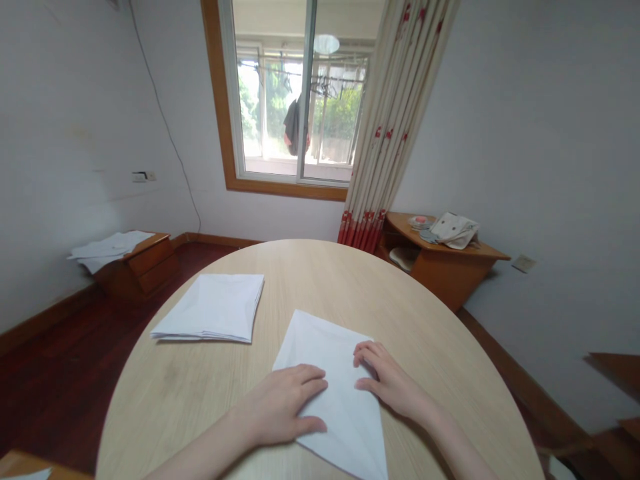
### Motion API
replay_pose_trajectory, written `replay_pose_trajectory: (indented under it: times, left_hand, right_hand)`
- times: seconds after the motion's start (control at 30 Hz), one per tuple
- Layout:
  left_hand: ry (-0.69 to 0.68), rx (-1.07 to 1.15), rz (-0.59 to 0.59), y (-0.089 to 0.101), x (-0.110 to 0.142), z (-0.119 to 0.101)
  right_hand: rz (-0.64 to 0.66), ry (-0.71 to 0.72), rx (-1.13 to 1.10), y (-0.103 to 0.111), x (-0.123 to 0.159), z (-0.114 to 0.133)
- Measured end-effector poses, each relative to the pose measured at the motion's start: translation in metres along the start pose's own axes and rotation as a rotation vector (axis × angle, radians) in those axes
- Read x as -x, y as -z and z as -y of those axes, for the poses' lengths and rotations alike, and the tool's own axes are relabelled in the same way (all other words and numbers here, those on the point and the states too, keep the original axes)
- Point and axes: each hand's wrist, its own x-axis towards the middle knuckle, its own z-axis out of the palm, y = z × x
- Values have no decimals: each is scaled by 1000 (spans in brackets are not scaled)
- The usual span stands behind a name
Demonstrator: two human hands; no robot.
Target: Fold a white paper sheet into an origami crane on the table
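The left hand (280, 407) lies open and flat on a folded white paper (340, 407), and the right hand (395, 380) rests spread fingers on its other edge, neither pinching. The paper sits on the pale wooden worktop (165, 400), near a second folded paper (210, 310).

Folded paper tip (363, 460) cut off

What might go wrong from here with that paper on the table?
The paper might slide on the smooth wooden table, since the left hand and right hand only press on it from above. It could crease crookedly if they pull unevenly. An elbow or sleeve might also nudge the nearby folded paper stack.
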Motion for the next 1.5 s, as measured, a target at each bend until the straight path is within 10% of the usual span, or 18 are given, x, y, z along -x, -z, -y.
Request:
replay_pose_trajectory:
  times: [0.57,1.5]
  left_hand:
    - [4,70,17,-10,2,13]
    - [145,104,-13,-6,1,18]
  right_hand:
    - [109,182,-84,-12,1,13]
    - [562,47,-85,10,-5,33]
